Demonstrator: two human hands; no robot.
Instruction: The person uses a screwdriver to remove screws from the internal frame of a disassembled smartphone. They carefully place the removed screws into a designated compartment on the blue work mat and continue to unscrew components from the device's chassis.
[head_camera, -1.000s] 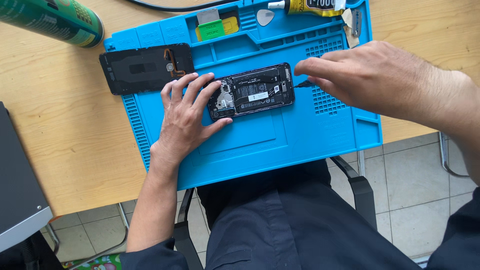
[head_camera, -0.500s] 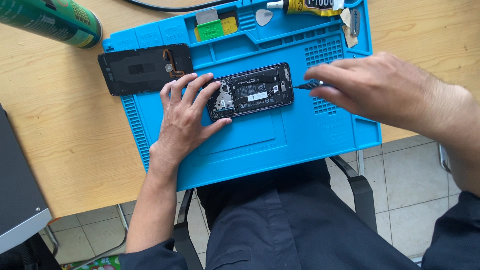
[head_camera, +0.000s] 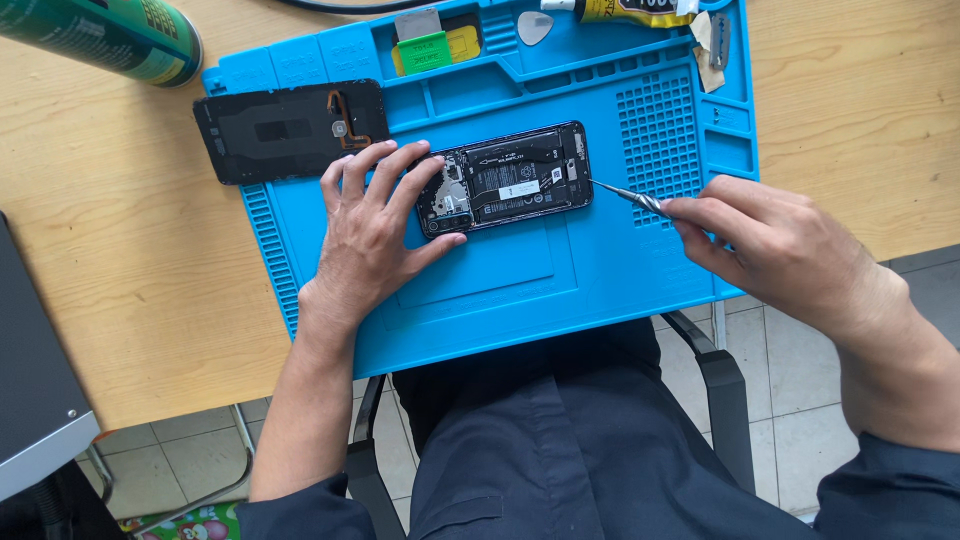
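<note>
A wooden table (head_camera: 120, 250) stands over a grey tiled floor (head_camera: 790, 390) and carries one blue work mat (head_camera: 520, 290). Near the mat's middle lies one opened phone (head_camera: 510, 178); the left hand (head_camera: 375, 225) rests flat, fingers spread, on its left end. The right hand (head_camera: 770, 240) pinches one thin screwdriver (head_camera: 625, 194), tip just beside the phone's right end. One black back cover (head_camera: 285, 130) lies across the mat's left edge, one green spray can (head_camera: 105, 35) at the table's far left corner.
</note>
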